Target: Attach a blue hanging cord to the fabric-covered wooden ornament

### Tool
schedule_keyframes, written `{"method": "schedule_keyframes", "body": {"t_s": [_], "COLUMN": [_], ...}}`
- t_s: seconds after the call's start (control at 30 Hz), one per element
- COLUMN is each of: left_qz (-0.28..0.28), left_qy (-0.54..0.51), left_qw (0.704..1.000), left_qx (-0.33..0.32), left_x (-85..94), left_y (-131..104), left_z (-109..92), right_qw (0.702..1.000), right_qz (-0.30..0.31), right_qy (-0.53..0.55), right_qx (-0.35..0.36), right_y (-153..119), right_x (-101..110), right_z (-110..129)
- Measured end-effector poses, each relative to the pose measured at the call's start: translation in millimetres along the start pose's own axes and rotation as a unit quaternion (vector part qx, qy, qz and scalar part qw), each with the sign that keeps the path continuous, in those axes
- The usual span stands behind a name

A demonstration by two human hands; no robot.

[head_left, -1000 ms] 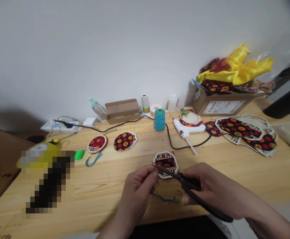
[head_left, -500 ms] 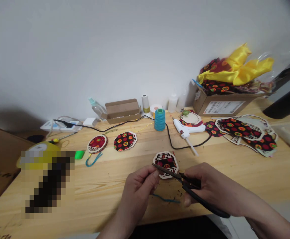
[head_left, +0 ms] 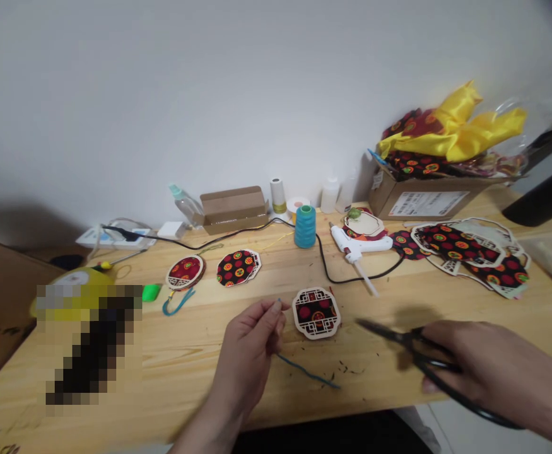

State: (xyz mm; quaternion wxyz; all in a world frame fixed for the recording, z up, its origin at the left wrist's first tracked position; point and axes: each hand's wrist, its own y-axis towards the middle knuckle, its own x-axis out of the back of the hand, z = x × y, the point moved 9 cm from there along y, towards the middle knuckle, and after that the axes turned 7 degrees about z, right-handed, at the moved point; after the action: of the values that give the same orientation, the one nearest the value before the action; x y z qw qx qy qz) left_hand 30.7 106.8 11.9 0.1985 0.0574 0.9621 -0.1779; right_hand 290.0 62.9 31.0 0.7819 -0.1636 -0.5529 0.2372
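My left hand [head_left: 252,340] pinches a blue cord [head_left: 306,373]; its tip pokes out above the thumb and the rest trails down to the right over the wood. Black scissors [head_left: 417,353] are held in my right hand [head_left: 484,366], their blades pointing left and looking closed, slightly blurred. Between the two hands lies an eight-lobed wooden frame [head_left: 317,313] with patterned red and black fabric and lattice bands. Neither hand covers it. Small dark scraps are scattered just below it.
Behind stand a teal thread spool [head_left: 305,227] and a white glue gun [head_left: 361,243] with a black cable. Fabric-covered frames [head_left: 238,268] lie left and right. A cardboard box [head_left: 422,198] holds cloth at back right; a wooden table [head_left: 171,372] carries everything.
My right hand has pulled the scissors away to the right, off the wooden frame. My left hand has shifted slightly left and up, still pinching the blue cord.
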Motion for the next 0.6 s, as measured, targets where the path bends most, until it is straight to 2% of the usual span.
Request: {"method": "schedule_keyframes", "body": {"t_s": [0.1,0.17,0.27,0.33,0.37,0.43,0.5,0.53,0.6], "left_qz": [0.005,0.004,0.000,0.001,0.004,0.018,0.038,0.050,0.075], "left_qy": [-0.037,-0.059,-0.093,-0.109,-0.115,-0.126,-0.135,-0.139,-0.143], "left_qw": [0.999,0.998,0.995,0.992,0.991,0.988,0.986,0.986,0.984], "left_qx": [0.008,0.015,0.043,0.064,0.072,0.082,0.085,0.084,0.075], "left_x": [-4.3,-6.9,-10.6,-13.6,-15.6,-20.8,-26.5,-29.5,-35.0], "left_y": [1,1,0,-1,-2,-4,-5,-7,-9], "left_z": [0,0,4,6,7,9,10,11,11], "right_qw": [0.993,0.990,0.989,0.981,0.975,0.969,0.966,0.960,0.921], "right_qz": [-0.059,-0.084,-0.093,-0.117,-0.147,-0.220,-0.241,-0.199,-0.086], "right_qy": [-0.031,-0.028,-0.023,-0.060,-0.079,-0.062,0.084,0.179,0.346], "right_qx": [-0.092,-0.111,-0.115,-0.141,-0.144,-0.097,0.035,0.086,0.160], "right_y": [-7,-11,-12,-13,-13,-11,-2,8,27], "right_x": [9,14,18,25,31,42,41,33,13], "right_z": [-57,-81,-94,-90,-81,-47,2,26,73]}}
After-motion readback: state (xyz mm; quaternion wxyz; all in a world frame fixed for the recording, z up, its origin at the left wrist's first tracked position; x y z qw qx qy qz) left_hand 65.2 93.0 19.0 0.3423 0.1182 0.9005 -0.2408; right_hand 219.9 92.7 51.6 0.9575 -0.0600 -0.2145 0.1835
